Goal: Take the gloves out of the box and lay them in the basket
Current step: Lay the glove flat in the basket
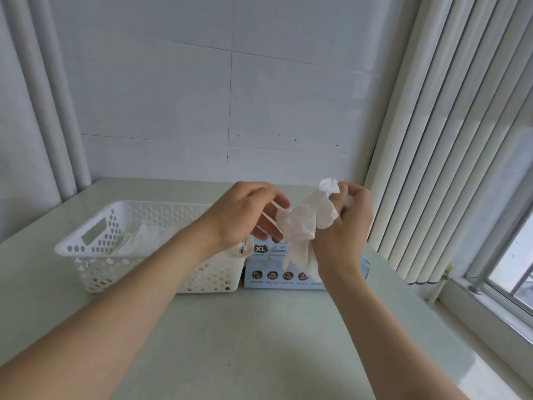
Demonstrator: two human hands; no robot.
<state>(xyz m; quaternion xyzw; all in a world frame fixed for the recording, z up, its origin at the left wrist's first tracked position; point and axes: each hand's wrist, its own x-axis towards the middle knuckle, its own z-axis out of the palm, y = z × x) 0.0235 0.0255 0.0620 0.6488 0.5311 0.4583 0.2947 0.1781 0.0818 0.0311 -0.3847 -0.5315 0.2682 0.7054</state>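
Note:
A thin translucent white glove hangs crumpled in the air above the light-blue glove box, which is marked XL. My right hand pinches the glove's upper end between thumb and fingers. My left hand holds the glove's left edge with curled fingers. To the left of the box stands the white perforated plastic basket. Some pale gloves lie inside it. My left forearm hides the basket's right part.
Box and basket stand side by side on a pale green table. A white tiled wall is behind. Vertical blinds and a window sill run along the right; white pipes stand at the far left.

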